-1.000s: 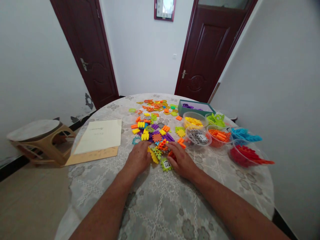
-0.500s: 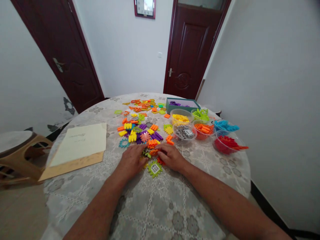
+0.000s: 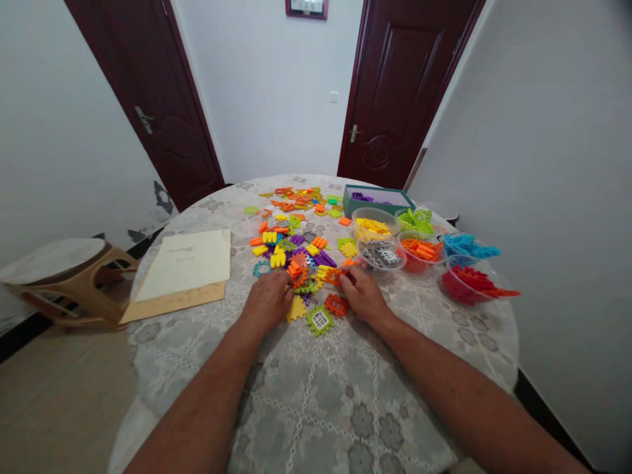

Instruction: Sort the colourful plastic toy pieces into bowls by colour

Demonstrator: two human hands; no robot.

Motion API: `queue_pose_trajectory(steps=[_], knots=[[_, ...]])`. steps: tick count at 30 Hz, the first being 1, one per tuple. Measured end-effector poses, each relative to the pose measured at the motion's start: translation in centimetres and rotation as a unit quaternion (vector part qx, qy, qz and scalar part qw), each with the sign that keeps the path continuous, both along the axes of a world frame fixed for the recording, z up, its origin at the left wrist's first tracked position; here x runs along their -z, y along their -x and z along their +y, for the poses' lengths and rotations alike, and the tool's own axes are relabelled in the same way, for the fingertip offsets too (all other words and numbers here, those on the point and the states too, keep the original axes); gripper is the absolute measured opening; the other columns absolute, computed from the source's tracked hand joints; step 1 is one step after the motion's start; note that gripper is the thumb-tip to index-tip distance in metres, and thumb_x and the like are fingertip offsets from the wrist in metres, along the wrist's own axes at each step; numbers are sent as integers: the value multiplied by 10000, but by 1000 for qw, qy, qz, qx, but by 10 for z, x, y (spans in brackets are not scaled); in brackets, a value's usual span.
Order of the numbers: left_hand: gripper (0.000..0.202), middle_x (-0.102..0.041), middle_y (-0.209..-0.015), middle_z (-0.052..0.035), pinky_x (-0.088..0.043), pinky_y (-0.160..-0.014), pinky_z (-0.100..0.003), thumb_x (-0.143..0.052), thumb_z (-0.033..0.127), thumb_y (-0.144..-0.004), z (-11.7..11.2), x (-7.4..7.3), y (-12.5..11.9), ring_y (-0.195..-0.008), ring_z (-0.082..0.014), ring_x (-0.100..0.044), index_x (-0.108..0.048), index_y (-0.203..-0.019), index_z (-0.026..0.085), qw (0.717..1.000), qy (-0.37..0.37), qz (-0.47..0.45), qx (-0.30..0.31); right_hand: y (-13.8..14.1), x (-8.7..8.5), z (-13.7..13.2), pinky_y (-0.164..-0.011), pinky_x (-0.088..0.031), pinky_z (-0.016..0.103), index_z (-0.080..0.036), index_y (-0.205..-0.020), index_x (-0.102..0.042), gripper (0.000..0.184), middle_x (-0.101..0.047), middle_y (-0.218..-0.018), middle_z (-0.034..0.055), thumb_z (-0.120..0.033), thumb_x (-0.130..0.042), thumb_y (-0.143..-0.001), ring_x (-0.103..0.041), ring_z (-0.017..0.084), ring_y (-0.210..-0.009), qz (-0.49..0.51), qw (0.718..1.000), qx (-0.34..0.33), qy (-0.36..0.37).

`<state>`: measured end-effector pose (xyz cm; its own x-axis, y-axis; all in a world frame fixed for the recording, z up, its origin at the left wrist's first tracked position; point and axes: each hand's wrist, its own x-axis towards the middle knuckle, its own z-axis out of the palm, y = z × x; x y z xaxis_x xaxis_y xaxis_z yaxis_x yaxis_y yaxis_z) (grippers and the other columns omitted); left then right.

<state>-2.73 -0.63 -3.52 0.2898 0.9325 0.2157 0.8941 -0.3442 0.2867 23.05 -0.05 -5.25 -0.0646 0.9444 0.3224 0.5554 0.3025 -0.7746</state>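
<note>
Toothed plastic building pieces lie heaped between my hands. My left hand is at the pile's left edge, fingers curled inward beside an orange block; what its fingertips hold, if anything, is hidden. On the other side, my right hand pinches an orange toothed building piece between thumb and fingers. Nearer me lie a green toothed square with a white lattice window, a red-orange toothed piece and a yellow toothed piece. Yellow blocks and purple blocks sit just beyond.
Clear bowls stand at the right, holding yellow pieces, grey pieces, orange pieces, green, blue and red pieces. Behind them is a green box. Paper lies at left; stools stand beyond the table.
My hands have moved apart, uncovering pieces between them. The orange piece by my right hand has shifted away from the left hand. The whole view has swung slightly left.
</note>
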Motion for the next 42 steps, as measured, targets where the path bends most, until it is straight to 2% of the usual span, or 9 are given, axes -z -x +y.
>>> queue_pose_trajectory(steps=[5,9,13,18,23,28,33,37,42], knots=[[143,-696,-1099,-122,-491,-945,-394,-569,210,-919,-1,2,-1,-1044,-271,-649,-673,-1016,197,999,-20,-31,-5,-4,-1,3,-713,-498,294,-198,-1183,-715,327,-705,-890,25,-350,-550,-945,-640,187,-789,56,998,16,37],[194,-708,-1136,-131,-498,-983,-413,-570,216,-928,-2,2,-2,-1077,-277,-650,-671,-1090,182,997,-61,-56,-5,-9,-10,1,-592,-475,256,-180,-1220,-698,375,-669,-824,10,-360,-559,-923,-605,153,-664,109,987,-28,115],[202,-714,-1149,-135,-490,-1028,-436,-562,239,-953,-5,-3,-5,-1117,-282,-641,-670,-1112,176,991,-106,-87,8,-17,-22,-3,-588,-448,247,-181,-1168,-735,332,-678,-824,9,-320,-579,-910,-580,137,-654,38,984,-111,138],[226,-718,-1159,-112,-505,-1011,-422,-589,300,-973,-15,-12,-15,-1117,-267,-646,-667,-1160,201,990,-81,-99,60,-25,-26,-7,-593,-445,249,-186,-1114,-759,268,-707,-828,16,-307,-638,-908,-586,139,-668,-27,968,-193,159],[266,-728,-1185,-100,-497,-1019,-441,-610,274,-964,-24,-15,-23,-1139,-269,-653,-664,-1219,223,987,-39,-87,127,-25,-23,-8,-648,-479,277,-199,-1083,-782,241,-744,-913,44,-292,-710,-873,-626,163,-733,-67,971,-193,124],[282,-737,-1161,-93,-498,-1008,-433,-620,274,-955,-25,-15,-22,-1122,-269,-662,-670,-1229,230,989,-20,-70,131,-23,-28,-11,-762,-503,335,-207,-1196,-765,339,-748,-987,63,-274,-734,-865,-647,196,-809,-111,968,-204,99],[212,-762,-1124,-96,-514,-987,-393,-548,264,-976,-22,-24,-12,-1061,-248,-689,-704,-1106,203,989,-69,-127,-10,-24,-35,-15,-777,-509,344,-204,-1302,-723,457,-734,-1012,66,-326,-759,-864,-646,197,-812,-115,957,-230,132],[215,-783,-1028,-47,-533,-920,-343,-534,292,-964,-24,-35,-3,-932,-211,-716,-714,-1052,215,960,-73,-239,-127,-22,-35,-21,-830,-507,354,-253,-1352,-696,657,-714,-1120,71,-343,-879,-728,-641,229,-912,-143,953,-245,107],[209,-780,-950,-37,-535,-845,-330,-565,323,-930,-26,-37,-2,-865,-207,-707,-729,-992,208,946,-22,-288,-148,-23,-33,-22,-738,-476,302,-260,-1205,-723,512,-684,-1002,31,-309,-871,-717,-612,197,-845,-146,952,-243,117]])
